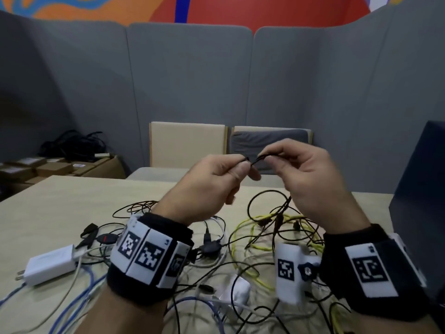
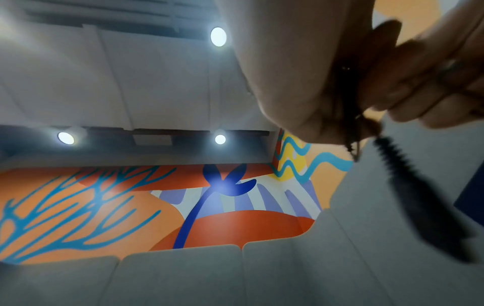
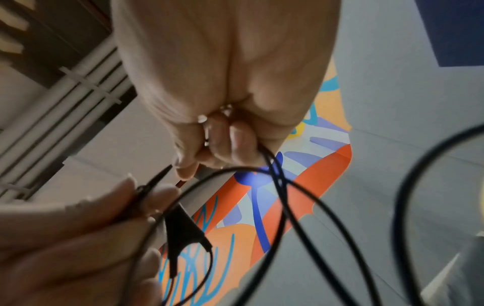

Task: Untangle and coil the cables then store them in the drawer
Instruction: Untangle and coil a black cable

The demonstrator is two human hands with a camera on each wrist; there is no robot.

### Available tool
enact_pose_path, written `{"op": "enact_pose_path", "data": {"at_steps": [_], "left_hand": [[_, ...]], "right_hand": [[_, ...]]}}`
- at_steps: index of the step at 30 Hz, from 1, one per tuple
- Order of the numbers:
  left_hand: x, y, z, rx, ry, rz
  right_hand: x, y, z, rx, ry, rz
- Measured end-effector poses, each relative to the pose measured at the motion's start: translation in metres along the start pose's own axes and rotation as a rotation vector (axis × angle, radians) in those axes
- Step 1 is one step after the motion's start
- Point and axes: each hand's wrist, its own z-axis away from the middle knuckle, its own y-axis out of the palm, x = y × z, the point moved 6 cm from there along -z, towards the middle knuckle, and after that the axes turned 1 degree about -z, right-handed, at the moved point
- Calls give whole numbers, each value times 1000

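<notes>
- Head view: my left hand (image 1: 212,182) and right hand (image 1: 310,179) are raised at the centre of the frame, above the table (image 1: 55,213). Both pinch the same thin black cable (image 1: 252,160) between thumb and fingertips, the two pinches almost touching.
- From my right hand the black cable drops down into the tangle of cables (image 1: 240,249) spread over the lower half of the frame: black, white, blue and a yellow cable (image 1: 250,227) crossing one another on the table.
- A white charger (image 1: 51,265) lies at the lower left, at the edge of the tangle. A dark box (image 1: 423,213) stands at the right edge; I cannot tell whether it holds the drawer.
- Left wrist view: my left hand (image 2: 301,82) fills the upper right, thumb and fingers closed on the cable; a blurred black ribbed piece (image 2: 419,196) hangs below, toward the right edge.
- Right wrist view: my right hand (image 3: 222,82) is at the top centre, fingers curled round black cable strands that loop down across the frame. My left hand's fingertips (image 3: 162,194) enter at the lower left, pinching the cable above a black splitter (image 3: 183,234).
</notes>
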Motion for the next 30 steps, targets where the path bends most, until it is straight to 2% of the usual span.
{"op": "enact_pose_path", "data": {"at_steps": [4,9,15,18,22,26,28,30], "left_hand": [[-8,9,3,69,-2,272],[-5,9,3,89,-23,649],[-6,-15,3,-96,-9,955],[-9,-22,4,-160,-29,1016],[-6,-26,4,-227,-58,1064],[-4,-44,5,-371,49,1139],[-5,-61,8,-478,151,1168],[-5,-75,11,-554,214,1160]], "right_hand": [[-8,-7,0,-123,-36,54],[-24,-9,0,-75,97,18],[-35,-14,4,65,195,96],[-40,-12,7,129,247,84],[-45,-1,15,342,345,190],[-49,-6,20,406,443,371],[-54,-15,19,337,458,496],[-58,-33,12,90,429,499]]}}
